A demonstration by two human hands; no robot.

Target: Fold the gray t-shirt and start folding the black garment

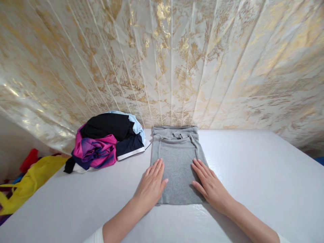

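Here, grey garment (flat), under and between hands

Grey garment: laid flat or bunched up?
Laid flat: the grey garment lies mostly smooth on the table, left hand and right hand at its sides. Cannot tell how many layers.

Head-worn camera; it looks forward and down across the table.
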